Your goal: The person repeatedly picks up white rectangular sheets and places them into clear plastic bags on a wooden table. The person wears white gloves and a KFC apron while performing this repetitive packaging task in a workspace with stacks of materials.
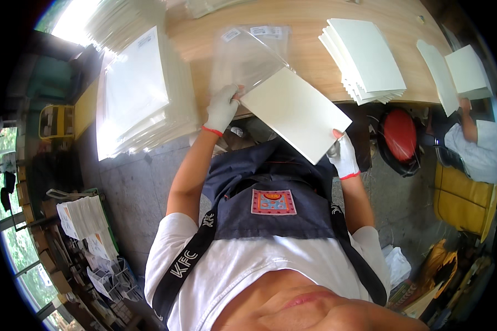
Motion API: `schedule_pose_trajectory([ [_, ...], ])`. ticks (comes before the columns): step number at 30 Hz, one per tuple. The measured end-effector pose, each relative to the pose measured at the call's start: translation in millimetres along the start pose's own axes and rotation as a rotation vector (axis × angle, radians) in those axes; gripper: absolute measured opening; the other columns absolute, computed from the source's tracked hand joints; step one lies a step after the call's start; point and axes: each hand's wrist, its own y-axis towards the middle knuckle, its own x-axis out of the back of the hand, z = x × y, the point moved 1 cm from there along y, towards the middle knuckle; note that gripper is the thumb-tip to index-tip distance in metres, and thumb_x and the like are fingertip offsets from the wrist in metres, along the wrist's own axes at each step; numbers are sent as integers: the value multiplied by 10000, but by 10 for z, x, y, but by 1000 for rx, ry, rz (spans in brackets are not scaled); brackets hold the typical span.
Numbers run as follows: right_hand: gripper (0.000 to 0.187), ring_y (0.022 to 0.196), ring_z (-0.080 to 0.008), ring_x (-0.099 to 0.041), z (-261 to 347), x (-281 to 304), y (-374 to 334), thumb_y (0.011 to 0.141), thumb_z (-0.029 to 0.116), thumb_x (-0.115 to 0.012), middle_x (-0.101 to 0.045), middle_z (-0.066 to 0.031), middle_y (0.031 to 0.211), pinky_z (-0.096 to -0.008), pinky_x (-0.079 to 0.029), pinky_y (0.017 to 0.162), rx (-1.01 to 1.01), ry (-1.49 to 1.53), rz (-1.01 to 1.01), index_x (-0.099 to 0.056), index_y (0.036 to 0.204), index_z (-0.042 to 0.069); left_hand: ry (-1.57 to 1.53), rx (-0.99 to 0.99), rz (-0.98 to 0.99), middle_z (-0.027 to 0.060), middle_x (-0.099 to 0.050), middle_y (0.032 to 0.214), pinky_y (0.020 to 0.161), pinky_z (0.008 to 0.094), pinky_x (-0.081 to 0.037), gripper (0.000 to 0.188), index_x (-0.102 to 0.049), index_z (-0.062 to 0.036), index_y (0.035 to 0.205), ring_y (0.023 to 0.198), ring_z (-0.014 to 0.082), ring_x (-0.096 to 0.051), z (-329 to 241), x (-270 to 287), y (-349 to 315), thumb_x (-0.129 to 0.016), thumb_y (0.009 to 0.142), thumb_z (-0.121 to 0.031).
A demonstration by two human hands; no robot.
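Note:
My left hand [223, 108], in a white glove with a red cuff, is closed at the near edge of a clear plastic bag [254, 58]. Its fingertips meet the left corner of a plain off-white board [295, 113]; how much of each they pinch is hard to see. My right hand [343, 154], gloved the same way, grips the board by its right-hand end, thumb on top. Tilted, the board spans both hands over the table's near edge, its far end at the bag's mouth. Labelled clear bags lie flat under that end.
Bagged boards form a tall stack [135, 83] on the left of the wooden table [309, 58]. Loose white boards [364, 58] lie fanned at right. Beyond them another person's arm [469, 124] reaches the table. A red round seat [399, 140] stands below; a crate of papers [88, 223] is lower left.

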Motion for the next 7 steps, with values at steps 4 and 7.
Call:
schedule_pose_trajectory([
  [4, 347, 535, -109, -592, 165, 44, -36, 906, 220, -496, -656, -85, 810, -212, -470, 460, -101, -77, 165, -546, 1133, -37, -55, 143, 77, 101, -633, 1087, 718, 346, -463, 206, -568, -42, 959, 806, 271, -577, 11, 80, 2, -464, 810, 54],
  [7, 430, 472, -119, -583, 166, 307, 117, 902, 302, -513, -658, -90, 767, -184, -424, 379, -252, -87, 355, -537, 1161, -41, -24, 134, 106, 102, -633, 1093, 707, 340, -461, 175, -546, -28, 941, 795, 248, -573, -108, 143, -5, -471, 803, 50],
])
